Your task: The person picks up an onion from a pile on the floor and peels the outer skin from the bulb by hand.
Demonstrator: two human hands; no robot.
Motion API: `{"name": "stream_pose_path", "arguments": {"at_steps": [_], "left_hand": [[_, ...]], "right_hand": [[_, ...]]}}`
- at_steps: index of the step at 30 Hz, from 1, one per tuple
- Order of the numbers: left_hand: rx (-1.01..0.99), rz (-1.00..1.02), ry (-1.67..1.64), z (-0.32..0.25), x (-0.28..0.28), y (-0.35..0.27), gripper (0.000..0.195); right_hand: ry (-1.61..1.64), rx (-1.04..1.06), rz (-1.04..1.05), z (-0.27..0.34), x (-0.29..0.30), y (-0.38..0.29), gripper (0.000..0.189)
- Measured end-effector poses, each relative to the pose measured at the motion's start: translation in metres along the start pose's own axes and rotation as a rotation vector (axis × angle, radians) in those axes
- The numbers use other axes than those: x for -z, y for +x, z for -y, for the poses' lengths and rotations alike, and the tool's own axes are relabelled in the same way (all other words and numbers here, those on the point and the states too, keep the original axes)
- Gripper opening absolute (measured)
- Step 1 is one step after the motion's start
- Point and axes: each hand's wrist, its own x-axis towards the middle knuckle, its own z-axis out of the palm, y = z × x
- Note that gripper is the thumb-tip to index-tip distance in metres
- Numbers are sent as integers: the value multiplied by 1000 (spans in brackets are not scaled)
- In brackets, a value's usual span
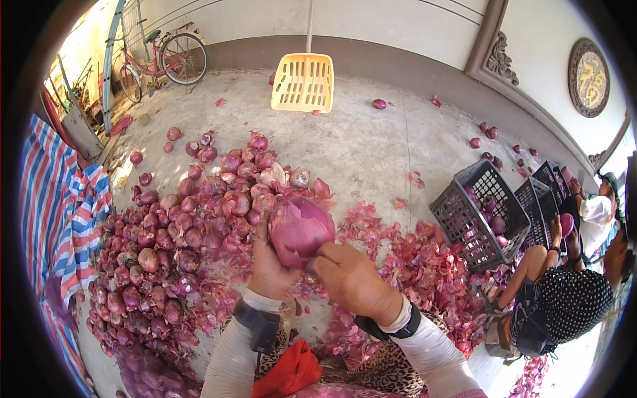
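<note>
A large red onion is held up in front of me, with loose papery skin lifting from its upper side. My left hand grips it from the left and below. At its lower right, the bent fingers of my right hand pinch the onion's skin or end; the fingertips are partly hidden. Just beyond and to the left spreads a heap of red onions, many still in dry skins. Loose onion skins cover the floor to the right of my hands.
At the right stands a black plastic crate with several onions, and more crates behind it. Two people sit there, one holding an onion. A yellow slotted shovel leans on the wall. A bicycle and striped tarpaulin are at left.
</note>
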Motion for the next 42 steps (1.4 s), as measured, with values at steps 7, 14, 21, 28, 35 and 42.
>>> {"name": "stream_pose_path", "arguments": {"at_steps": [7,14,21,28,35,42], "left_hand": [[-146,-127,101,-6,-5,0,60],[-68,20,-64,-13,-5,-3,59],[-62,5,44,0,-3,-2,61],[-99,64,43,0,-2,0,58],[-127,55,45,0,-6,0,54],[-116,38,75,-1,-8,-1,55]], "right_hand": [[-67,-2,368,0,-15,-20,21],[66,-166,387,-10,0,-18,26],[85,-181,-244,9,7,11,45],[50,-125,-231,1,-2,5,49],[51,-189,-260,5,-2,9,53],[72,-118,-234,-2,-6,6,51]]}}
